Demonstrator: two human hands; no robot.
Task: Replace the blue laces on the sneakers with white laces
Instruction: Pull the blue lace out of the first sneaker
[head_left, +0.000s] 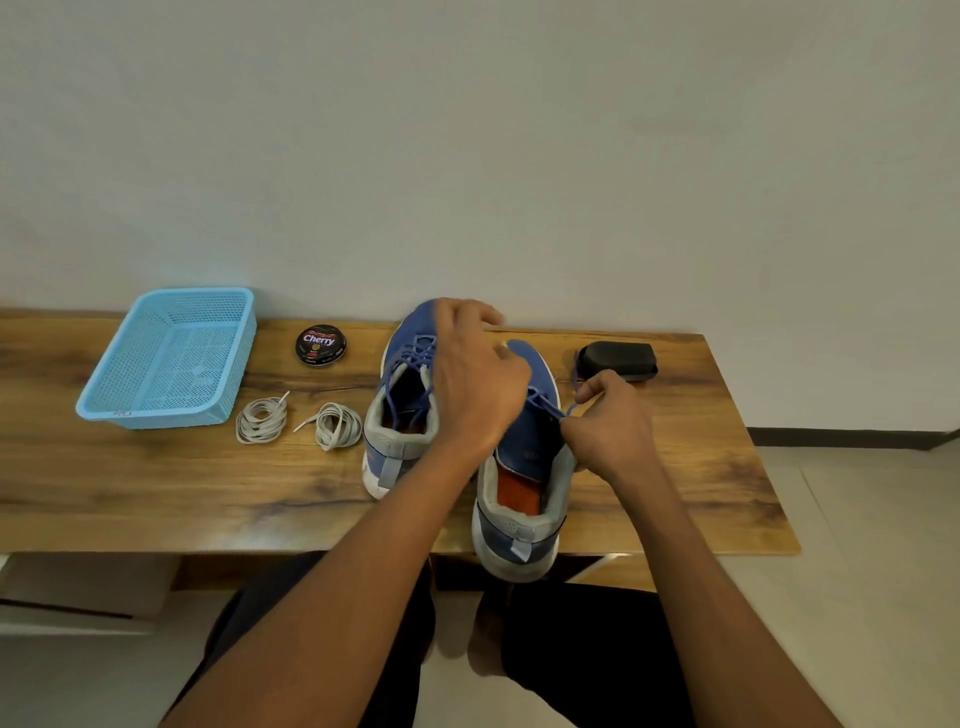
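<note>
Head view showed the right hand (610, 423) pinching a blue lace (553, 408) on the nearer sneaker (524, 483), the left hand (478, 379) curled over its toe, and two white lace coils (298, 421) on the desk (156, 483) left of both hands.

Counts on wooden table (130, 493): 2 sneakers, 2 white lace bundles, 1 basket, 1 tin, 1 black brush, 2 hands.
Sneakers: left one (400, 405), right one (524, 483), both blue-laced. White coils: (261, 421), (336, 426). Basket (119, 374), polish tin (320, 344), brush (618, 358). Left hand (475, 384), right hand (610, 426).
</note>
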